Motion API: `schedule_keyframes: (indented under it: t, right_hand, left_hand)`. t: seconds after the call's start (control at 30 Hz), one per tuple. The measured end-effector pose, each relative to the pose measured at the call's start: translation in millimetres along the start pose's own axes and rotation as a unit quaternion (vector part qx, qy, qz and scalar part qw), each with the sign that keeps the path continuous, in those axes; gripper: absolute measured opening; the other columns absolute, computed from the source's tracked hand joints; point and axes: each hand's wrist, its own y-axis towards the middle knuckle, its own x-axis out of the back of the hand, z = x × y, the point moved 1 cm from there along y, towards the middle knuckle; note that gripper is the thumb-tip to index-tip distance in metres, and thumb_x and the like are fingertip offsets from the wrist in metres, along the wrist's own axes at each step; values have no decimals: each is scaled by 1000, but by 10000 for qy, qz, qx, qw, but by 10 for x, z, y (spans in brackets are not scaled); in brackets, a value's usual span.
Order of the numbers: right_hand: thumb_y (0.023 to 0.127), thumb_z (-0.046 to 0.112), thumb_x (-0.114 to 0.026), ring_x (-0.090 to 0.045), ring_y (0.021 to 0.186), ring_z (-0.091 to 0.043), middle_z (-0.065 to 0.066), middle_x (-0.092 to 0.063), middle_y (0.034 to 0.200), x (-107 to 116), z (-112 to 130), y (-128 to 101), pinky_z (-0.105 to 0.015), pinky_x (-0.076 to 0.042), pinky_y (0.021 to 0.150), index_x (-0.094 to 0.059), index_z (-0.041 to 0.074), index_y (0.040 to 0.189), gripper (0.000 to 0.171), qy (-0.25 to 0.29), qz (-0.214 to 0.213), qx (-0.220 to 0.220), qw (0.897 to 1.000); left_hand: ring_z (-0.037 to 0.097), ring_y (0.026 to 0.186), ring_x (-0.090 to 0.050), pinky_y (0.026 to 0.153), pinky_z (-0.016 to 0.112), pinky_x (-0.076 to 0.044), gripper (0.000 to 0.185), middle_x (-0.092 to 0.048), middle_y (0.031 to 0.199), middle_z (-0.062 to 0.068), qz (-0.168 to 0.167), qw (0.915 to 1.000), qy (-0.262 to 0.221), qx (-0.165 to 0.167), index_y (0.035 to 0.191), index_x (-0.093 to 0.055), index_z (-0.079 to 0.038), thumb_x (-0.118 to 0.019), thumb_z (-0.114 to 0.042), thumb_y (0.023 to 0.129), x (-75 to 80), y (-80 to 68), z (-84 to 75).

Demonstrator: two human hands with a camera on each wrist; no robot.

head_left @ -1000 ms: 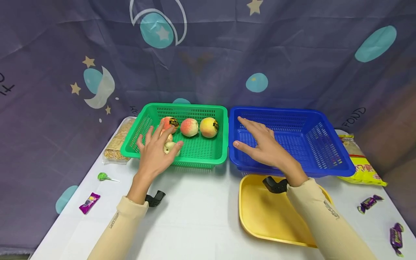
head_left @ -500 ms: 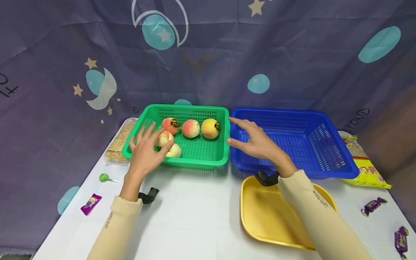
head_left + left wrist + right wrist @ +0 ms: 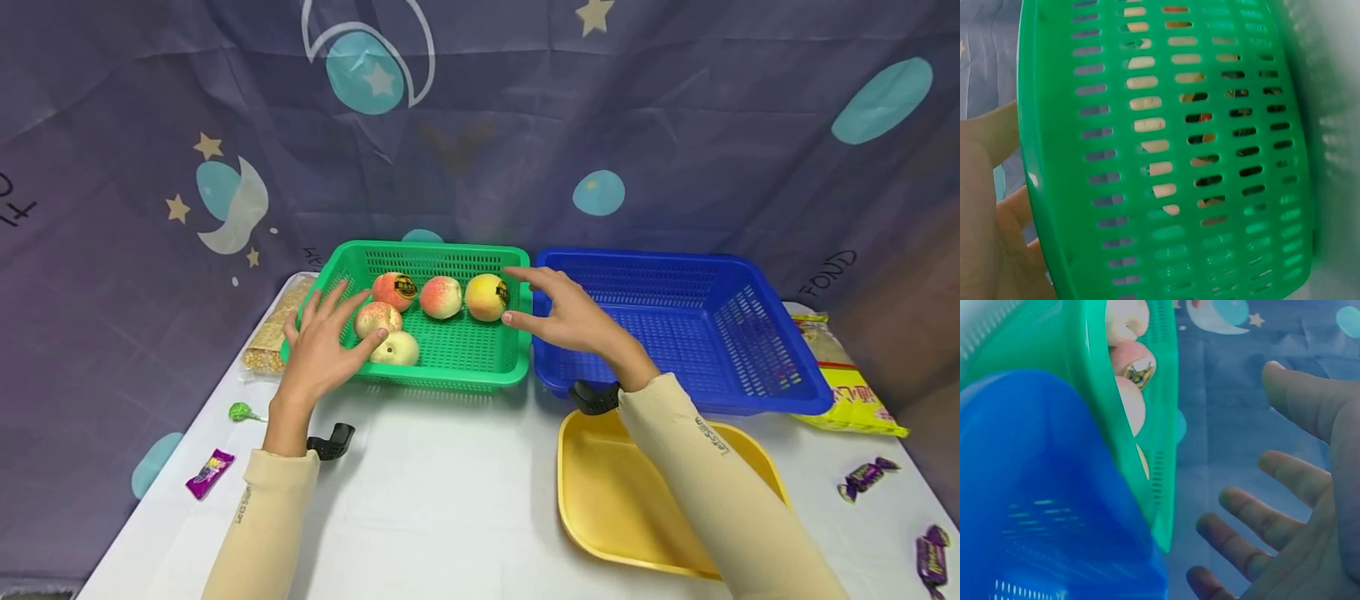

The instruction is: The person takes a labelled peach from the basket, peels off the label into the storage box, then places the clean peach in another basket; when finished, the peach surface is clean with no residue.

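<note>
White table (image 3: 450, 500) under baskets (image 3: 450, 373), tray (image 3: 600, 508)

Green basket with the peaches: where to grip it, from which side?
Take the green basket by its two short end rims, one hand per end. The left hand is at the left rim, the right hand at the right. The flared rim offers a lip, and the blue basket crowds the right end.

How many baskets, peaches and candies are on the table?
Baskets: 2, green and blue
Peaches: 5, all in the green basket
Purple candies: 3
Green lollipop: 1
Yellow tray: 1
Snack bags: 2
Total: 14
</note>
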Motion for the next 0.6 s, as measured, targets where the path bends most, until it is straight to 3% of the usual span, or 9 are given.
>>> schedule_keyframes:
  t: [0.37, 0.6]
  right_hand:
    - [96, 33, -72, -48, 129, -35, -9, -52, 149, -42, 16, 60, -60, -36, 105, -46, 21, 154, 65, -54, -19, -88, 9999]
    - [96, 31, -72, -47, 128, -36, -11, -51, 149, -32, -7, 104, -62, -33, 106, -46, 19, 154, 65, -57, -51, -129, 9999]
  left_hand:
    - [49, 155, -12, 110, 82, 0, 72, -27, 168, 13, -30, 9997, 47, 231, 153, -47, -26, -65, -58, 92, -23, -26, 93]
    - [51, 155, -11, 108, 84, 0, 74, -25, 169, 13, 11, 9995, 82, 308, 155, -44, -28, -65, -60, 92, 50, -20, 144]
